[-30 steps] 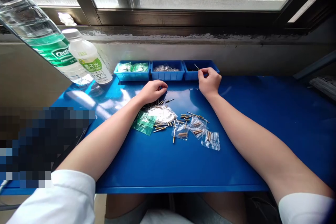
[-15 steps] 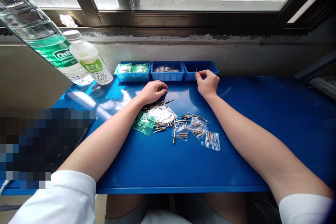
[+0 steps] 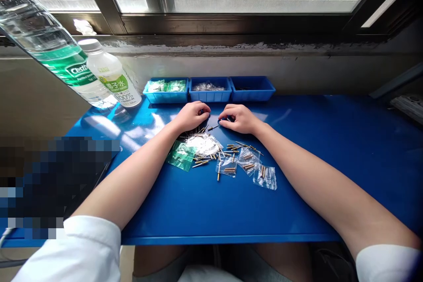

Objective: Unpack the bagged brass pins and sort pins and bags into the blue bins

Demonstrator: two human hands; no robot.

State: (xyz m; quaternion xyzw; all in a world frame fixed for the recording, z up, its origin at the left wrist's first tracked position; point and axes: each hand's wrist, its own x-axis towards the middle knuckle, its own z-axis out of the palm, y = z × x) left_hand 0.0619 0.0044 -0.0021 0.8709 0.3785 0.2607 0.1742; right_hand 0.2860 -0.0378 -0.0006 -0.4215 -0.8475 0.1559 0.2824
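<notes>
My left hand (image 3: 192, 116) rests on the table just behind a pile of thin metal pins (image 3: 203, 158), its fingers curled in. Whatever may be inside those fingers is hidden. My right hand (image 3: 240, 119) hovers by a single dark pin (image 3: 213, 128), thumb and forefinger apart with nothing visible between them. Among the pile lie a shiny clear bag (image 3: 205, 143) and a green bag (image 3: 182, 155). In front of my right hand are small clear bags (image 3: 249, 161) holding copper-coloured pins. The right blue bin (image 3: 253, 95) has a few dark pins inside.
Two more blue bins stand along the wall: the left bin (image 3: 167, 97) with green packets, the middle bin (image 3: 210, 96) with clear packets. At the left rise a large water bottle (image 3: 62, 59) and a smaller white-capped bottle (image 3: 112, 77). A dark blurred-out object sits at the left edge.
My right hand has come from the right bin toward the left and nearer, down to the pin pile. The pin it pinched is no longer visible in it. My left hand stays put.
</notes>
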